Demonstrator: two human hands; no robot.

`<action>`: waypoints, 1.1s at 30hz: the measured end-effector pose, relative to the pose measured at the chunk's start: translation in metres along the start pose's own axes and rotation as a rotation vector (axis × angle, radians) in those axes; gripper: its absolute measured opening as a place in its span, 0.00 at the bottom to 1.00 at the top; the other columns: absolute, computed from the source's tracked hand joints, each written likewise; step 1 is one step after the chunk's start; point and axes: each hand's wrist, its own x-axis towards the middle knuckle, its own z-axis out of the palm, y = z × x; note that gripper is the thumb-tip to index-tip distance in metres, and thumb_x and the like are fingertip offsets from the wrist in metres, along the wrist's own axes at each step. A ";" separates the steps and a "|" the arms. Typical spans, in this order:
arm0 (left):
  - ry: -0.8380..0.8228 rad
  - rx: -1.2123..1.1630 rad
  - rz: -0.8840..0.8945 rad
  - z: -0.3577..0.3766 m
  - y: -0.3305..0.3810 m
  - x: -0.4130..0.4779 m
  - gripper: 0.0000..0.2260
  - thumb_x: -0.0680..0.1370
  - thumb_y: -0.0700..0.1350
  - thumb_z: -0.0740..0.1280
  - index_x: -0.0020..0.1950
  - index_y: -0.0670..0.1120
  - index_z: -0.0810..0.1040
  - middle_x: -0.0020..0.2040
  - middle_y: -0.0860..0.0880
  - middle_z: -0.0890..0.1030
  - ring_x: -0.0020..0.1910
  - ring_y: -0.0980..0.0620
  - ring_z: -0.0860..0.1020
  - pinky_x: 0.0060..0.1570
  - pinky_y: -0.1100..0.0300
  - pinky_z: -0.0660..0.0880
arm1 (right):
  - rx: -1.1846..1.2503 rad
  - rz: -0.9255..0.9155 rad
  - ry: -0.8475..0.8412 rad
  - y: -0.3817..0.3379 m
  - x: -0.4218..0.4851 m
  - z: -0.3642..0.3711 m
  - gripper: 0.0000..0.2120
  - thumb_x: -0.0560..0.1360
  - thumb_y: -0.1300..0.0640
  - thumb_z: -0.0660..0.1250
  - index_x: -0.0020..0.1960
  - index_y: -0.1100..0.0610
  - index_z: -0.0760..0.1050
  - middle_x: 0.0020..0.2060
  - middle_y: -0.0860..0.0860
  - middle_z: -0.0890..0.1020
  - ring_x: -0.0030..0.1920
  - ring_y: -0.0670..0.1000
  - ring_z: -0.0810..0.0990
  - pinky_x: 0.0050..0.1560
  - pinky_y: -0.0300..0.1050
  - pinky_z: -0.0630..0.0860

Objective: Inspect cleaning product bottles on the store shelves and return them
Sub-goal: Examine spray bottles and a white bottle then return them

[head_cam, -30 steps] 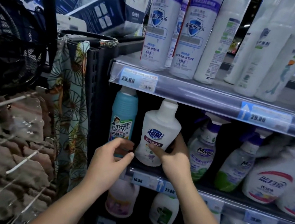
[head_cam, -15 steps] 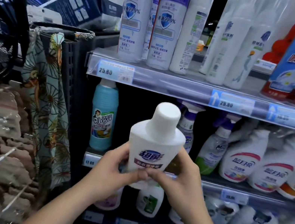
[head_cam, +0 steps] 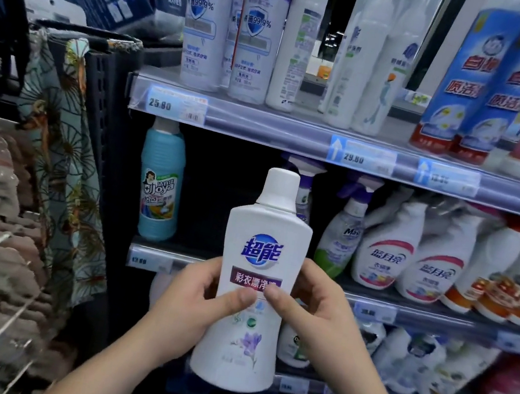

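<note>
I observe the white bottle (head_cam: 262, 253) upright, label facing me, held clear of the middle shelf (head_cam: 150, 259), before its front edge near the left end. Left hand (head_cam: 195, 300) and right hand (head_cam: 311, 313) each grip one side, fingers curled, thumbs on the label.

Dim store light; shelf recesses dark; edges blurred, wide-angle bowed.
</note>
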 end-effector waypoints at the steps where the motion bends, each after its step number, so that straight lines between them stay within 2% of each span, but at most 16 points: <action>1: 0.007 -0.009 -0.012 0.008 0.002 -0.003 0.22 0.73 0.54 0.77 0.63 0.47 0.83 0.59 0.45 0.88 0.58 0.43 0.87 0.55 0.47 0.84 | 0.008 -0.009 0.001 0.001 -0.004 -0.005 0.18 0.75 0.43 0.75 0.64 0.41 0.81 0.60 0.48 0.88 0.61 0.52 0.86 0.64 0.63 0.82; 3: 0.001 0.008 -0.030 0.023 0.005 -0.008 0.18 0.76 0.52 0.77 0.64 0.48 0.82 0.58 0.47 0.88 0.57 0.46 0.87 0.51 0.54 0.85 | 0.078 -0.013 0.017 0.003 -0.012 -0.015 0.19 0.74 0.44 0.77 0.64 0.43 0.80 0.60 0.50 0.88 0.62 0.53 0.86 0.64 0.63 0.81; 5: -0.051 0.003 -0.045 0.039 0.013 -0.017 0.18 0.78 0.50 0.74 0.67 0.49 0.80 0.60 0.51 0.88 0.58 0.51 0.87 0.48 0.61 0.83 | 0.203 0.021 0.034 0.004 -0.021 -0.028 0.23 0.74 0.46 0.77 0.66 0.47 0.77 0.59 0.53 0.89 0.60 0.57 0.87 0.60 0.59 0.84; 7: -0.095 -0.034 -0.037 0.057 0.021 -0.027 0.22 0.78 0.48 0.74 0.71 0.50 0.77 0.63 0.53 0.87 0.61 0.54 0.85 0.52 0.64 0.81 | 0.360 0.075 0.067 0.003 -0.030 -0.040 0.24 0.76 0.49 0.76 0.69 0.51 0.74 0.56 0.57 0.89 0.55 0.59 0.89 0.51 0.51 0.86; 9: -0.031 0.029 0.024 0.076 0.027 -0.034 0.30 0.72 0.53 0.76 0.74 0.53 0.76 0.63 0.55 0.86 0.57 0.56 0.85 0.51 0.67 0.80 | 0.471 0.139 0.091 0.002 -0.040 -0.048 0.20 0.79 0.50 0.74 0.68 0.50 0.75 0.54 0.59 0.89 0.50 0.59 0.90 0.44 0.48 0.86; 12: 0.179 0.242 0.069 0.104 0.034 -0.043 0.39 0.62 0.60 0.81 0.72 0.69 0.73 0.57 0.60 0.86 0.43 0.56 0.83 0.41 0.64 0.80 | 0.626 0.221 0.038 0.006 -0.054 -0.052 0.19 0.78 0.49 0.68 0.68 0.49 0.80 0.57 0.57 0.89 0.51 0.56 0.90 0.45 0.48 0.86; 15: 0.246 0.361 0.063 0.125 0.031 -0.056 0.44 0.57 0.65 0.84 0.70 0.76 0.68 0.56 0.65 0.83 0.40 0.53 0.84 0.41 0.58 0.84 | 0.740 0.271 0.029 0.010 -0.067 -0.060 0.20 0.77 0.52 0.67 0.68 0.50 0.82 0.59 0.57 0.89 0.56 0.56 0.90 0.47 0.48 0.87; 18: 0.221 0.316 0.075 0.133 0.024 -0.067 0.44 0.59 0.67 0.83 0.72 0.75 0.67 0.59 0.64 0.83 0.48 0.56 0.86 0.44 0.60 0.83 | 0.690 0.221 -0.019 0.011 -0.080 -0.070 0.18 0.81 0.53 0.69 0.70 0.49 0.81 0.63 0.57 0.87 0.61 0.60 0.87 0.55 0.56 0.86; 21: 0.160 0.247 0.119 0.139 0.022 -0.075 0.36 0.69 0.64 0.80 0.73 0.71 0.68 0.64 0.60 0.83 0.61 0.58 0.84 0.55 0.58 0.82 | 0.559 0.089 0.040 0.012 -0.092 -0.078 0.22 0.77 0.56 0.75 0.69 0.44 0.80 0.64 0.53 0.86 0.64 0.59 0.86 0.57 0.55 0.85; 24: 0.168 0.188 0.174 0.141 0.022 -0.079 0.28 0.72 0.65 0.77 0.70 0.69 0.73 0.64 0.58 0.85 0.62 0.58 0.84 0.56 0.65 0.81 | 0.365 -0.038 0.043 0.010 -0.106 -0.080 0.30 0.74 0.59 0.77 0.70 0.37 0.77 0.65 0.47 0.85 0.66 0.50 0.84 0.60 0.51 0.84; 26: 0.147 0.091 0.200 0.138 0.020 -0.081 0.26 0.73 0.61 0.79 0.69 0.64 0.77 0.62 0.52 0.87 0.62 0.54 0.85 0.56 0.65 0.80 | 0.306 -0.088 -0.006 0.008 -0.112 -0.082 0.31 0.75 0.62 0.76 0.71 0.37 0.76 0.65 0.46 0.84 0.66 0.49 0.83 0.61 0.47 0.83; 28: 0.125 0.003 0.211 0.134 0.016 -0.082 0.26 0.72 0.57 0.81 0.69 0.61 0.79 0.61 0.49 0.87 0.61 0.53 0.85 0.56 0.64 0.81 | 0.279 -0.126 -0.047 0.004 -0.116 -0.084 0.30 0.77 0.62 0.76 0.72 0.40 0.74 0.65 0.47 0.84 0.66 0.52 0.83 0.64 0.52 0.83; 30: 0.122 -0.036 0.215 0.131 0.013 -0.081 0.26 0.71 0.56 0.82 0.68 0.62 0.80 0.60 0.50 0.88 0.60 0.55 0.85 0.55 0.65 0.81 | 0.262 -0.146 -0.072 0.000 -0.117 -0.085 0.28 0.76 0.58 0.77 0.72 0.42 0.73 0.63 0.47 0.84 0.65 0.54 0.83 0.65 0.58 0.82; 33: 0.102 -0.029 0.224 0.129 0.013 -0.078 0.26 0.72 0.56 0.81 0.68 0.63 0.79 0.61 0.51 0.87 0.61 0.57 0.84 0.56 0.65 0.80 | 0.253 -0.169 -0.077 -0.005 -0.117 -0.085 0.29 0.76 0.53 0.79 0.73 0.43 0.71 0.64 0.47 0.83 0.67 0.54 0.82 0.68 0.58 0.81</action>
